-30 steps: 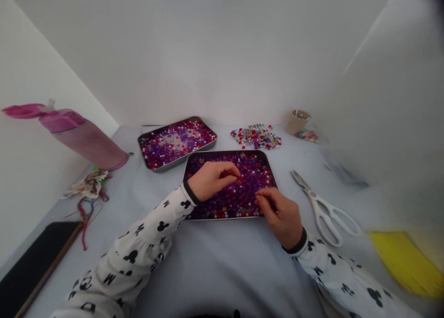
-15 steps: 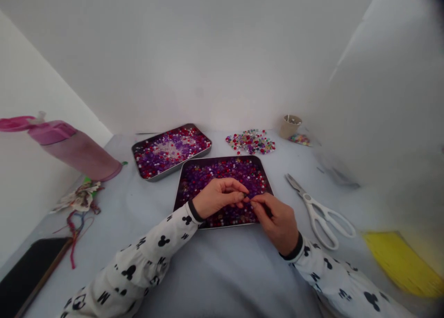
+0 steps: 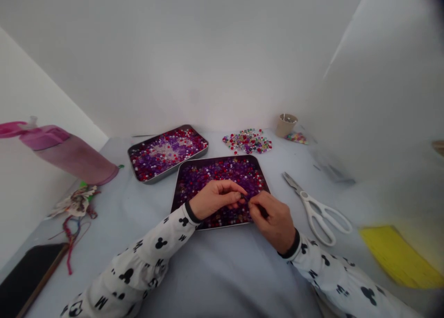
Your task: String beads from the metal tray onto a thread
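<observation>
Beads point(image 3: 222, 167), mostly purple with some red and white, fill the front tray point(image 3: 175, 195) on the worktop point(image 3: 138, 221), and both hands are above them. The left hand point(image 3: 217, 200) has its thumb and index finger clamped on a small dark piece point(image 3: 242, 196), over the tray's right half. Just beside it, the right hand point(image 3: 274, 216) has its thumb and index fingers together at the tips; I cannot tell whether they grip anything. Behind and to the left, a 2nd tray point(image 3: 169, 171) also holds beads, with a loose heap point(image 3: 248, 142) to its right near a paper cup point(image 3: 286, 127). White-handled scissors point(image 3: 318, 209) lie right of the front tray, blades slightly apart; a pink bottle point(image 3: 74, 156) is at far left.
</observation>
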The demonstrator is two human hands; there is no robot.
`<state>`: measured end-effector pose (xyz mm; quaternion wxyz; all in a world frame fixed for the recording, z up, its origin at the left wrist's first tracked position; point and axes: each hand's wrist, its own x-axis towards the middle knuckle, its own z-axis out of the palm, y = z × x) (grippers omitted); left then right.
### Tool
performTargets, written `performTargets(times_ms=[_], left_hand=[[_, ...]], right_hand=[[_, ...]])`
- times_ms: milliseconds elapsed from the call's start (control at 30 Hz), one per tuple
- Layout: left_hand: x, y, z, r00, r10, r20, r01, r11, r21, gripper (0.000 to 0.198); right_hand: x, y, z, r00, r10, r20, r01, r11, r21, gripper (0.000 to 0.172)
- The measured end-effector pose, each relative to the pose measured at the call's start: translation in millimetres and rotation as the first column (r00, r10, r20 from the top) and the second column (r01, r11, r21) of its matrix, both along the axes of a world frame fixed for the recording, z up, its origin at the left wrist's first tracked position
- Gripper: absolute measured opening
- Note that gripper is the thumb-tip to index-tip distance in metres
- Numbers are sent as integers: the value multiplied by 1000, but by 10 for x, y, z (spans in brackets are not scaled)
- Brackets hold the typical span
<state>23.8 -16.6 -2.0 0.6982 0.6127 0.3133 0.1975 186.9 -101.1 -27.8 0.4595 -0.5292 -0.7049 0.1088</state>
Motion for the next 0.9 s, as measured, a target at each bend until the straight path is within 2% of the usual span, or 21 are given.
performTargets(times_ms=[367,900], left_hand=[[3,9,36,998,-4,-64,10,996,91,23],[21,-25,64,998,-9,-58,17,992,127,21]], right_hand=[[14,2,-21,999,15,39,-15,1000,-22,15],[9,0,-9,999,11,52,-10,1000,-19,16]])
